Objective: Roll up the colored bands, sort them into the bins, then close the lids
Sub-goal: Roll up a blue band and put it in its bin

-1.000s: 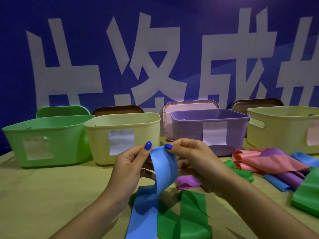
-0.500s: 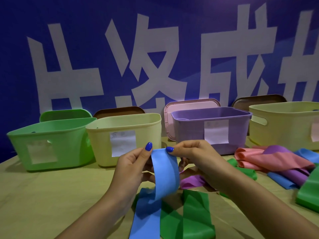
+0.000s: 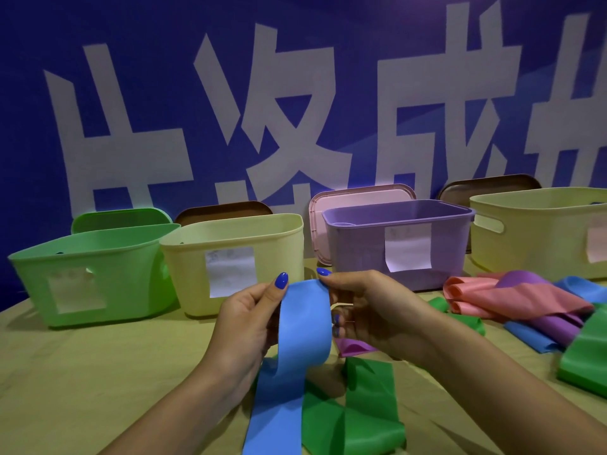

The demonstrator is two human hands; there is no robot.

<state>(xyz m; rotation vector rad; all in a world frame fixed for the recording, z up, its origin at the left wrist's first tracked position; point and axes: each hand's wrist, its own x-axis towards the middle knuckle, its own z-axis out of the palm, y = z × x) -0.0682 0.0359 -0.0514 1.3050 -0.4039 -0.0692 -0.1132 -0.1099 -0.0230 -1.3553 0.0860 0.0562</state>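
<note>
Barely a change from half a second back: both hands keep the same pinch on the blue band (image 3: 303, 326), and the view has only drifted a touch, bins sitting slightly lower and closer in frame. The left hand (image 3: 244, 323) clamps the band's top left corner between thumb and fingers, the right hand (image 3: 368, 310) pinches the top right corner, the two held just apart with the band stretched flat between them, raised over the near middle of the surface (image 3: 82, 372). From there the band curls down and trails off the near edge of view.

Sweeping left to right along the far side: a green bin (image 3: 95, 274) with its green lid (image 3: 121, 220) propped behind, a yellow bin (image 3: 236, 261) with a brown lid (image 3: 223, 211), a purple bin (image 3: 397, 241) with a pink lid (image 3: 358, 197), then a second yellow bin (image 3: 542, 231) at the right edge. All four stand open.

Under the hands a green band (image 3: 361, 412) lies loose, and a purple band (image 3: 354, 348) peeks out, partly hidden by the right wrist. To the right, a tangled heap of bands (image 3: 525, 303), pink, purple, blue and green, lies in front of the right-hand bins.
</note>
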